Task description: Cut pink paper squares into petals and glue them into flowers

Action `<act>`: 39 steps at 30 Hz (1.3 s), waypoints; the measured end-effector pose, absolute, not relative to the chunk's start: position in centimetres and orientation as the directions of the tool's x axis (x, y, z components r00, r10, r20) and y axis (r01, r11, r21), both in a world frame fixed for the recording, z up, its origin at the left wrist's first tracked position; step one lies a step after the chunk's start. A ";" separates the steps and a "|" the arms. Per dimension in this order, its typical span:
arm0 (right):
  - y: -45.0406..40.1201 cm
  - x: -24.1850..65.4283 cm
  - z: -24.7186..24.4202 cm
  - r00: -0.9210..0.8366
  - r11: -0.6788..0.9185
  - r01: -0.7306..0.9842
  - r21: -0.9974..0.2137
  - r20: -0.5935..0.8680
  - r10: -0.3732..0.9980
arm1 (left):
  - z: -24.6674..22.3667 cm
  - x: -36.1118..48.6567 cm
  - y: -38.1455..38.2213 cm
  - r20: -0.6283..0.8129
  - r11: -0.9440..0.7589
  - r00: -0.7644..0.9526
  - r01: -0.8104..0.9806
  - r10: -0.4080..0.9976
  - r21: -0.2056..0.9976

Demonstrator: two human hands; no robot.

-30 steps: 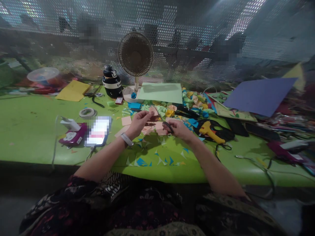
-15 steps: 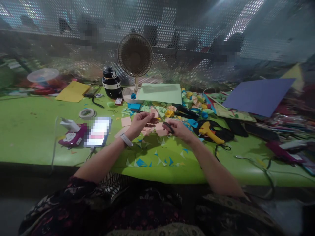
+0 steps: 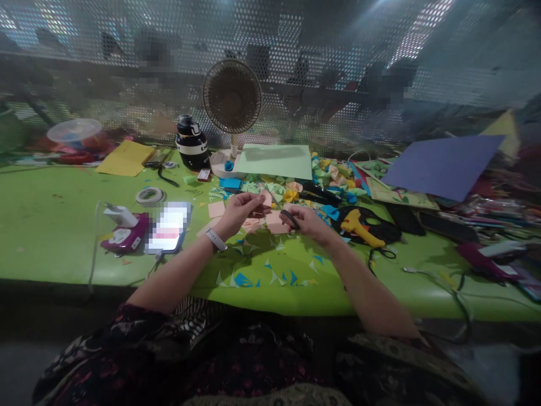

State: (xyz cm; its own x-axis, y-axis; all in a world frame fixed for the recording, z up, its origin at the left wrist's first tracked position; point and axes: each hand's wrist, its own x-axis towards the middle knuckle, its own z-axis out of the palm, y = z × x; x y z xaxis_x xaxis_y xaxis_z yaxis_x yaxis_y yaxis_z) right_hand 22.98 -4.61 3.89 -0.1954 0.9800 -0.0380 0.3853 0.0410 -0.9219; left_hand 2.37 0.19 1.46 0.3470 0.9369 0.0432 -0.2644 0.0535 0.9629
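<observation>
Between the thumb and fingers of my left hand (image 3: 244, 210) is pinched a small peach piece of paper (image 3: 266, 197). My right hand (image 3: 307, 223) is closed around the dark handles of a pair of scissors (image 3: 289, 219). The thin blades point up and to the left, close beside the held paper; whether they touch it I cannot tell. Under and between my hands lie more peach paper squares (image 3: 276, 223). Blue and white paper scraps (image 3: 243, 279) are scattered on the green table (image 3: 304, 301) nearer to me.
Behind my hands stand a fan (image 3: 232, 96), a black bottle (image 3: 192, 144) and a pale green sheet (image 3: 274, 160). A yellow glue gun (image 3: 359, 226) lies on the right, near a purple sheet (image 3: 443, 163). A phone (image 3: 169, 225) and a tape roll (image 3: 150, 195) lie on the left.
The peach paper in my left hand has turned slightly and shows a rounder outline. My right hand and the scissors are nearly where they were.
</observation>
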 end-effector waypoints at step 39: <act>-4.4 23.0 3.8 -0.135 0.031 0.332 -0.943 -0.015 0.991 | 1.0 2.3 0.8 -0.007 0.101 0.293 -0.305 0.956 0.947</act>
State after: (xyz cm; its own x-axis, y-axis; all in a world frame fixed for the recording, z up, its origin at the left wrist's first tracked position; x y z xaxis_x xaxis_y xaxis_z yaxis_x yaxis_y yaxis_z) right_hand 23.02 -4.45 3.78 -0.1353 0.9907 -0.0154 0.3323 0.0308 -0.9427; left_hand 2.33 0.82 1.02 0.2935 0.9559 -0.0073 -0.3052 0.1010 0.9469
